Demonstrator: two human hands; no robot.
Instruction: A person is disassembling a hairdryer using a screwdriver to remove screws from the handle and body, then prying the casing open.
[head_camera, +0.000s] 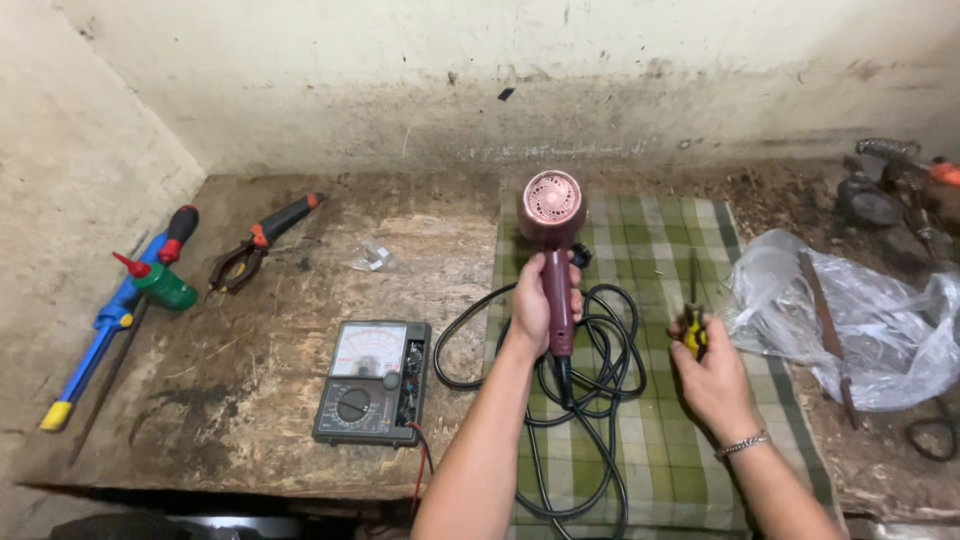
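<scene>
While the left hand (540, 295) is wrapped in a closed grip round the handle of a dark pink hair dryer (553, 235), the dryer stands upright above the green checked cloth (690, 440), its round rear grille turned toward the camera. The right hand (712, 375) pinches a small screwdriver (692, 310) with a yellow and black handle, its shaft pointing away, well short of the dryer. From the bottom of the handle the black cord (600, 400) falls in loose coils onto the cloth. As far as can be judged, the dryer's casing is whole and closed, and the screwdriver tip touches nothing, so any opening of it has not begun. Left of the cloth, on the worn wooden table (250, 400), lies an analog multimeter (372, 382). Farther left are pliers (262, 240) with red and black handles, a green bottle (160, 283) with a red nozzle, and a blue tool (100, 330). To the right sits a crumpled clear plastic bag (860, 330).
</scene>
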